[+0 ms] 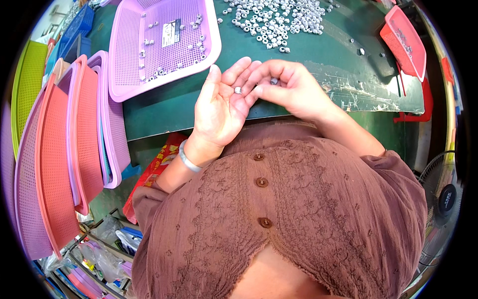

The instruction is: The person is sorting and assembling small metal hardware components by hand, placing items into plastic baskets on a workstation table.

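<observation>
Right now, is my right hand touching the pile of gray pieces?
Apart: the head view shows green table between the right hand and the gray pile.

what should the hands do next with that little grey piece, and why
Probably have the right hand pinch the small grey piece: it lies loose on the open, upturned left hand, and the right hand is close beside it. A second grey piece shows in the curled right hand, so a light pinch seems wise.

On the table (343, 65), a basket (164, 55) (small parts (201, 38) inside) lies left of the pile (298, 20).
</observation>
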Action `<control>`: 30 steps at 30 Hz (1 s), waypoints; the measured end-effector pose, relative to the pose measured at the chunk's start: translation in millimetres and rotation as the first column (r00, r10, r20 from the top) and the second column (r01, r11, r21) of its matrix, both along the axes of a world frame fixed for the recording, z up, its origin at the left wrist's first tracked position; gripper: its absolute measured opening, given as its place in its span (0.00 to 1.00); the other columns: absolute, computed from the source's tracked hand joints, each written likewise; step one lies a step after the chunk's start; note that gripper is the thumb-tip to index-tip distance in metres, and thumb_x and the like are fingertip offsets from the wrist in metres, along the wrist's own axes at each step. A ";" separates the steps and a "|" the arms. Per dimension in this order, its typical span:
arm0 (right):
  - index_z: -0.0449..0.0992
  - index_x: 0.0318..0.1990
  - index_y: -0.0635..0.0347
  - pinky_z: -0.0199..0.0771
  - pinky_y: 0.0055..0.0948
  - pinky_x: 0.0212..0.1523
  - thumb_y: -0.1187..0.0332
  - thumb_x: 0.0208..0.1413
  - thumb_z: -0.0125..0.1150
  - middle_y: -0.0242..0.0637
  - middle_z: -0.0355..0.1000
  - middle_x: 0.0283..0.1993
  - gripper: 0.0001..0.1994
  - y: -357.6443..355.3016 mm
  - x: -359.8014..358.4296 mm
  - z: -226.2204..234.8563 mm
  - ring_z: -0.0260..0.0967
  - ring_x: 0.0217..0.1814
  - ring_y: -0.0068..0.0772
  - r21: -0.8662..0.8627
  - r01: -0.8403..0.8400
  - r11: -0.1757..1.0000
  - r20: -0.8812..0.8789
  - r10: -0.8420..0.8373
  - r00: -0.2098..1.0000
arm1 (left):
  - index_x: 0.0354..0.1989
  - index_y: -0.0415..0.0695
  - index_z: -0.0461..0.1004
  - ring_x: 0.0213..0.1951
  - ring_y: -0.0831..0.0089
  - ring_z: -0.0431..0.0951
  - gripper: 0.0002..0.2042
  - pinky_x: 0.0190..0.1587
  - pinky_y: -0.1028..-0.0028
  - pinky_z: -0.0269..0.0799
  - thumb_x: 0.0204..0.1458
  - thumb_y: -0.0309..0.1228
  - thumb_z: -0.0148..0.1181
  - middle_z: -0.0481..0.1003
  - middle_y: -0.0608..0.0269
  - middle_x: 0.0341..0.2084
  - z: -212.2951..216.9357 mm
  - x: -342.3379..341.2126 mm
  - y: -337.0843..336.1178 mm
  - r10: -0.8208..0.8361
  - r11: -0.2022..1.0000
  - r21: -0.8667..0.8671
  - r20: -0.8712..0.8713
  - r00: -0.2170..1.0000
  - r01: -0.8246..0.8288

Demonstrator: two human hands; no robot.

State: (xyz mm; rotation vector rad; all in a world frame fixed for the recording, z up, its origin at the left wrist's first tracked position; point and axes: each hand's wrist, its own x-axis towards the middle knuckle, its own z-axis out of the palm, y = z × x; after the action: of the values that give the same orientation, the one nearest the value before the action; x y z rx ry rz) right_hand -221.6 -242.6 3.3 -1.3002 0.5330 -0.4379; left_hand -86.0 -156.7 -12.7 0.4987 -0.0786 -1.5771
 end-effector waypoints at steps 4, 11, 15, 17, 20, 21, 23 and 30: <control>0.73 0.29 0.63 0.62 0.21 0.23 0.75 0.43 0.59 0.28 0.63 0.20 0.05 5.4 5.0 -9.9 0.58 0.21 0.17 -0.367 0.014 0.930 -0.137 -0.069 0.988 | 0.54 0.33 0.56 0.53 0.64 0.62 0.27 0.56 0.67 0.56 0.59 0.45 0.29 0.60 0.49 0.53 -0.3 -5.1 -2.5 0.010 1.000 -0.012 0.042 0.999 -0.009; 0.73 0.30 0.63 0.63 0.22 0.23 0.75 0.43 0.59 0.31 0.64 0.21 0.05 5.3 3.1 -12.6 0.60 0.21 0.19 -0.580 0.033 0.814 -0.072 -0.092 0.993 | 0.55 0.34 0.55 0.52 0.64 0.62 0.26 0.57 0.66 0.56 0.59 0.45 0.30 0.61 0.49 0.51 3.5 -12.9 -4.0 0.026 0.999 -0.048 0.052 0.998 -0.023; 0.72 0.30 0.64 0.63 0.19 0.22 0.77 0.44 0.58 0.32 0.65 0.25 0.05 2.3 0.5 -9.7 0.61 0.22 0.17 -0.551 0.122 0.826 0.039 -0.121 0.992 | 0.50 0.35 0.59 0.46 0.68 0.67 0.20 0.51 0.69 0.62 0.58 0.39 0.37 0.66 0.53 0.45 1.5 -9.1 -0.9 0.025 1.000 -0.008 0.232 0.972 -0.024; 0.72 0.30 0.64 0.62 0.17 0.22 0.78 0.44 0.57 0.31 0.65 0.26 0.04 0.2 -1.5 -7.6 0.61 0.22 0.16 -0.573 0.145 0.806 0.062 -0.133 0.989 | 0.46 0.35 0.63 0.40 0.72 0.70 0.16 0.45 0.73 0.66 0.57 0.35 0.42 0.69 0.57 0.39 -3.2 -3.8 2.9 0.003 1.000 0.015 0.398 0.917 -0.009; 0.72 0.31 0.64 0.62 0.16 0.21 0.80 0.45 0.57 0.31 0.64 0.26 0.04 -0.1 -3.2 -5.0 0.62 0.22 0.14 -0.586 0.115 0.802 0.047 -0.108 0.993 | 0.38 0.37 0.69 0.28 0.81 0.71 0.08 0.32 0.82 0.67 0.52 0.27 0.52 0.73 0.64 0.28 -2.6 -1.8 7.4 -0.002 1.000 0.020 0.536 0.844 -0.011; 0.72 0.31 0.64 0.62 0.16 0.21 0.80 0.45 0.56 0.31 0.64 0.26 0.05 -0.3 -3.6 -5.3 0.62 0.22 0.14 -0.592 0.104 0.799 0.047 -0.095 0.994 | 0.38 0.37 0.69 0.28 0.80 0.71 0.08 0.33 0.81 0.67 0.52 0.27 0.51 0.73 0.64 0.27 -1.4 -2.1 7.6 -0.002 1.000 0.020 0.570 0.822 -0.011; 0.71 0.32 0.64 0.61 0.16 0.21 0.80 0.45 0.56 0.31 0.64 0.26 0.05 -0.6 -3.7 -4.3 0.62 0.23 0.14 -0.589 0.104 0.801 0.054 -0.089 0.995 | 0.37 0.38 0.70 0.28 0.78 0.71 0.07 0.34 0.79 0.67 0.52 0.26 0.51 0.72 0.64 0.27 -0.1 -2.2 7.8 -0.003 1.000 0.021 0.634 0.773 -0.014; 0.71 0.32 0.64 0.61 0.15 0.20 0.80 0.45 0.56 0.31 0.64 0.27 0.05 -0.7 -4.2 -5.9 0.62 0.23 0.14 -0.586 0.123 0.801 0.069 -0.102 0.992 | 0.38 0.36 0.71 0.27 0.79 0.71 0.07 0.32 0.82 0.68 0.50 0.22 0.52 0.73 0.64 0.28 -2.1 -3.7 7.8 0.037 0.998 0.010 0.647 0.761 -0.056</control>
State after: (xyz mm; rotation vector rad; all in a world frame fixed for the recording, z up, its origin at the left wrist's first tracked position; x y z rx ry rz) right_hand -225.8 -243.3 -2.6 -1.8631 0.4605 -0.7664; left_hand -89.8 -148.8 -14.7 1.0514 -0.5720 -1.2918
